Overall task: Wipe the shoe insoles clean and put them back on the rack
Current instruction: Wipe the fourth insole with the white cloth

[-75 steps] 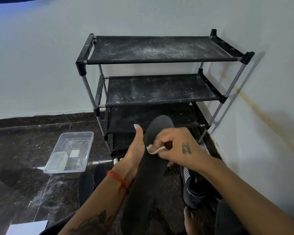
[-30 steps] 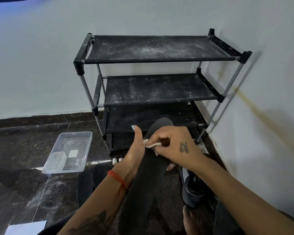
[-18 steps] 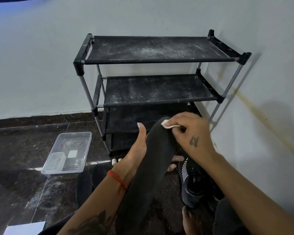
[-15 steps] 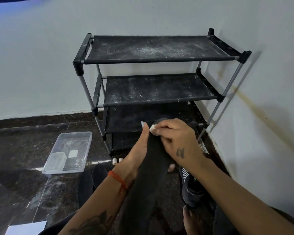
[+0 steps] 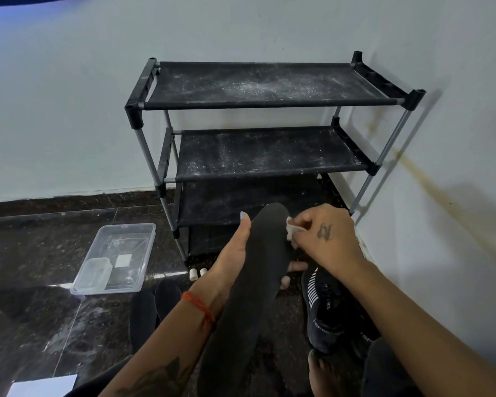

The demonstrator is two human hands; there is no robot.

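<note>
Sneaker lettering unreadable (white stripes beside it).

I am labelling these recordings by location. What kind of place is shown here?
Probably a corner of a home: a dusty black shoe rack against white walls, a dark polished floor, and a sneaker lying on it.

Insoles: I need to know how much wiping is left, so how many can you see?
3. One insole held in the left hand; two dark insoles lie on the floor by the left forearm. More may be hidden.
</note>
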